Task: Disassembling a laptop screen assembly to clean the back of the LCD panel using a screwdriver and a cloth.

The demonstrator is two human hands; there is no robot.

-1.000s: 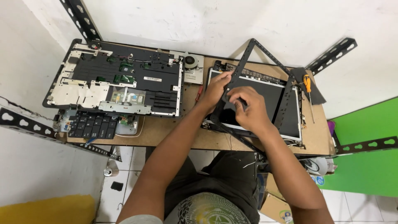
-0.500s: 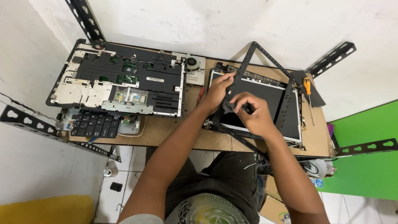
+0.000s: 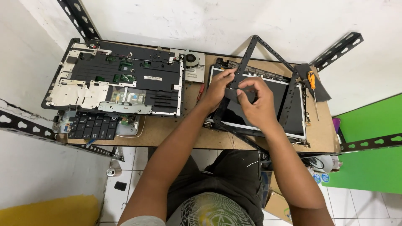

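Note:
A thin black screen bezel point(image 3: 289, 98) is tilted up over a dark laptop display panel point(image 3: 274, 90) lying on the right half of the wooden tabletop point(image 3: 176, 134). My left hand point(image 3: 218, 88) pinches the bezel's left strip near the panel's upper left corner. Just beside it, my right hand point(image 3: 256, 104) grips a dark strip of the same bezel, fingers curled over it. Both hands hover above the left part of the panel. The panel's lower left corner is hidden behind my wrists.
An opened laptop base point(image 3: 121, 79) with exposed boards lies at the left, a fan point(image 3: 192, 58) beside it and a loose keyboard point(image 3: 90, 125) below. A red-handled tool point(image 3: 200, 93), an orange-handled screwdriver point(image 3: 311, 80) and a dark cloth point(image 3: 320, 90) flank the panel. Perforated metal bars point(image 3: 337, 50) surround the table.
Both hands have shifted slightly up and to the right along the bezel, and my right hand now sits closer to the left, gripping the strip.

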